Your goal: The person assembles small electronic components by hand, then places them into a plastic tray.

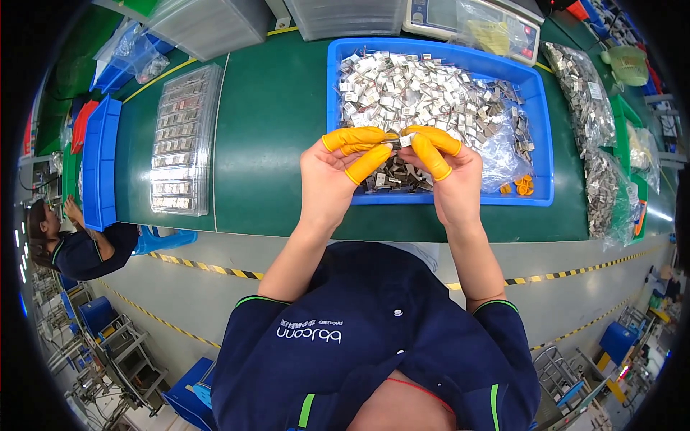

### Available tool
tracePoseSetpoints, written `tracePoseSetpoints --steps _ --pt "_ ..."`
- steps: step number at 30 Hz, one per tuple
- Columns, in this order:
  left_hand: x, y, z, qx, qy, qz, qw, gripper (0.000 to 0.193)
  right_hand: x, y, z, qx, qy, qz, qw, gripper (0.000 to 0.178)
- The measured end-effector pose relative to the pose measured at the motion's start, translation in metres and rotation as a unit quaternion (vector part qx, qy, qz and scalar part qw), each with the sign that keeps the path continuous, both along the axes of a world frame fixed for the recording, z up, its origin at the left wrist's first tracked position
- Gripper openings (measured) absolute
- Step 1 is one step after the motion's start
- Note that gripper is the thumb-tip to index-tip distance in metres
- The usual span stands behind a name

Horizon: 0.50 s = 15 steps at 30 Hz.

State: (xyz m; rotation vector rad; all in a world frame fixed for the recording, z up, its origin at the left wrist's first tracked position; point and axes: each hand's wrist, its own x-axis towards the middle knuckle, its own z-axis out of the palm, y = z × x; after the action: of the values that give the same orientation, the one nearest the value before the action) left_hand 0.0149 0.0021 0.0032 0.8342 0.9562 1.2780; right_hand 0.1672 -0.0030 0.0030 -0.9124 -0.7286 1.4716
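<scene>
The left hand (332, 169) and the right hand (447, 169) are meeting above the near edge of the blue tray (438, 197). The fingers (357, 138) of both hands are wearing orange rubber cots. Both sets of fingers are pinching one small silver metal part (401, 139) between them. The left thumb and forefinger are closing on its left end. The right thumb and forefinger are closing on its right end. The part is sitting right at the fingertips, raised off the heap.

Just beyond the fingers, the tray is holding a heap of loose metal parts (424, 90), with a clear plastic bag (503, 154) crumpled to the right of the right hand. A few spare orange cots (522, 187) are lying in the tray's near right corner.

Well to the left of the left hand, a clear compartment tray (180, 140) is resting on the green worktop (273, 129), with rows of parts already set in it. To the right, beyond the tray, bagged parts (586, 93) are piled up. A weighing scale (471, 18) is standing past the far edge of the tray.

To do this well, I judge the grip should be staying light and at the part's ends, so the middle is showing for checking. Holding it over the tray is sensible, since a dropped part is then falling back into the heap.
</scene>
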Motion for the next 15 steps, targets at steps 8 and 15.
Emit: tracePoseSetpoints --steps 8,15 --pt "0.002 -0.002 0.0 0.041 0.016 -0.002 0.999 0.021 0.004 -0.004 -0.002 0.045 -0.067 -0.011 0.997 0.016" --pt "0.012 -0.01 -0.003 0.022 -0.037 0.012 0.999 0.02 -0.007 -0.01 -0.004 0.071 -0.006 -0.074 0.995 0.017"
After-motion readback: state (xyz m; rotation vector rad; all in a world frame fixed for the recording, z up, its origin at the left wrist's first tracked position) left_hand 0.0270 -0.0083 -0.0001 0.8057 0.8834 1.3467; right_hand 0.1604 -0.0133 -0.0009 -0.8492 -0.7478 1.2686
